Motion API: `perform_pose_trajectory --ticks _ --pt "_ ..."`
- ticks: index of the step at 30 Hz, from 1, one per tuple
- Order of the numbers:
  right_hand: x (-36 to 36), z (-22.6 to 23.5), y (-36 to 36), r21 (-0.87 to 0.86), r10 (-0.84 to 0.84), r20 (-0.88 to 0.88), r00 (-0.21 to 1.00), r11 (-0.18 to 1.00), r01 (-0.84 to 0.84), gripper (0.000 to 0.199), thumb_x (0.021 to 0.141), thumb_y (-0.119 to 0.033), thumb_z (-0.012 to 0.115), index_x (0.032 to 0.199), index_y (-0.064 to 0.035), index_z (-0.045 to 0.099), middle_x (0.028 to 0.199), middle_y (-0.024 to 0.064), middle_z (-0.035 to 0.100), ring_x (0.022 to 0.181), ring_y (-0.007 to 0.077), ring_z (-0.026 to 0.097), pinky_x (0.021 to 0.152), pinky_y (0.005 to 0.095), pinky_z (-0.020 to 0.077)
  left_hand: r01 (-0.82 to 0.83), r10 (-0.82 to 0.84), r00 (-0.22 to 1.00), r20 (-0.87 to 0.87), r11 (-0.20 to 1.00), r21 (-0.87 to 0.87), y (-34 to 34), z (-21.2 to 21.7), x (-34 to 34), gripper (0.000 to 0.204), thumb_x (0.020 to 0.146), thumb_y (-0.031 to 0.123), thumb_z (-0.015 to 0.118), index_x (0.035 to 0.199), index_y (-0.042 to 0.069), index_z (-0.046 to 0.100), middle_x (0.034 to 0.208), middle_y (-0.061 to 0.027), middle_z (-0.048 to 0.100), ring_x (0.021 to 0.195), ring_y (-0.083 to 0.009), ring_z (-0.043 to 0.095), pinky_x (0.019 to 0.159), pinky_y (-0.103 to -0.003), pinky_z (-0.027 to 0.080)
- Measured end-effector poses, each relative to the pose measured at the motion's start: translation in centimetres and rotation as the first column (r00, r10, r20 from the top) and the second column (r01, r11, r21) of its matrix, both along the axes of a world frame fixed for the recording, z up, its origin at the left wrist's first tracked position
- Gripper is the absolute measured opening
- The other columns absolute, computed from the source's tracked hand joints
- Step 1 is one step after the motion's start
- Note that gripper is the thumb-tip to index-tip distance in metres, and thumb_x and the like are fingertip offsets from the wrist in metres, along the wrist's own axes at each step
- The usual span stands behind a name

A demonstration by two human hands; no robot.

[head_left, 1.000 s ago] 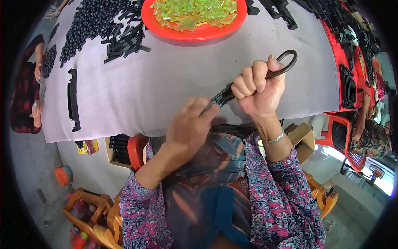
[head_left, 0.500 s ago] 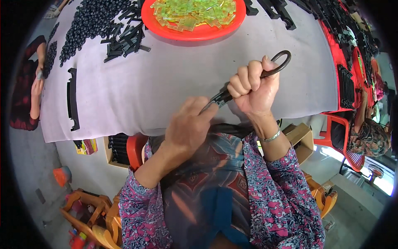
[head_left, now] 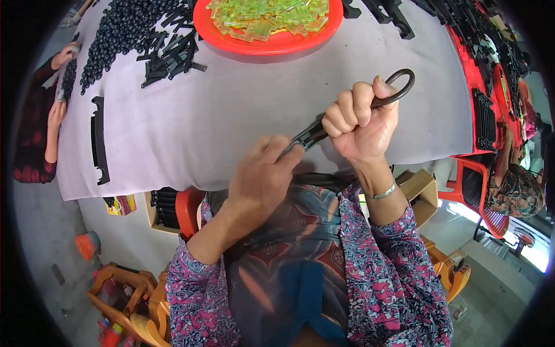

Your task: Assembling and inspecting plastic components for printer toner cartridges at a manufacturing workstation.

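Observation:
My right hand is closed in a fist, palm side up, around a dark loop-handled tool. Its rounded loop sticks out past the thumb; whether these are scissors I cannot tell. From the other side of the fist a narrow black piece runs down to my left hand, which pinches its lower end between thumb and fingers. Where the tool ends and the piece begins is hidden inside the fist. Both hands are above the table's near edge.
A red plate of yellow-green clear pieces stands on the grey-clothed table. Black strips and small black round parts lie left of it. A notched black bar lies far left. Another person's hands are at the left edge.
My right hand and the looped tool have shifted slightly right. More of the black piece shows between my hands. The other person's hands at the left have moved apart.

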State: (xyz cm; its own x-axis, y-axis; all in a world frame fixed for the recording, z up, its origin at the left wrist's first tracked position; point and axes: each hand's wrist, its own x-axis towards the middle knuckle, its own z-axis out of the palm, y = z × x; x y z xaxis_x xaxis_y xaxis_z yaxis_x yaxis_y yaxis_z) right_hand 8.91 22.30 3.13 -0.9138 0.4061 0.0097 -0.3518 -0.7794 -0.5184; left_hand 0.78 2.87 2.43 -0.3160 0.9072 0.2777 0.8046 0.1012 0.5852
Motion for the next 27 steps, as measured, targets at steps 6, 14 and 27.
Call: perform_pose_trajectory --ticks 6,14,27 --pt "-0.06 0.00 -0.02 0.001 0.006 0.004 1.000 1.000 -0.006 0.061 0.103 -0.048 0.036 0.055 -0.0109 0.031 0.049 -0.0018 0.022 0.045 0.0117 0.015 0.044 0.0313 0.0127 -0.004 0.004 1.000 -0.011 1.000 0.005 0.16 -0.03 0.09 0.028 0.083 0.002 0.064 0.111 0.004 0.066 0.105 -0.0099 0.059 0.096 -0.0317 0.060 0.077 -0.040 0.054" --pt "-0.22 -0.36 0.19 0.032 0.042 -0.044 0.998 0.999 -0.040 0.060 0.105 -0.047 0.035 0.057 -0.0115 0.033 0.050 -0.0018 0.024 0.044 0.0120 0.017 0.043 0.0316 0.0140 -0.002 0.002 1.000 0.009 1.000 0.028 0.20 -0.08 0.09 0.027 0.083 0.002 0.064 0.109 0.003 0.066 0.103 -0.0103 0.059 0.095 -0.0322 0.059 0.078 -0.041 0.054" --pt "-0.35 -0.44 0.31 -0.033 -0.004 0.049 0.999 0.999 0.006 0.060 0.101 -0.048 0.039 0.054 -0.0127 0.029 0.049 -0.0026 0.020 0.044 0.0115 0.014 0.043 0.0314 0.0109 -0.025 0.025 0.999 -0.022 0.999 0.021 0.27 -0.23 0.31 0.025 0.084 0.002 0.061 0.108 0.004 0.067 0.102 -0.0086 0.059 0.094 -0.0299 0.059 0.077 -0.040 0.054"
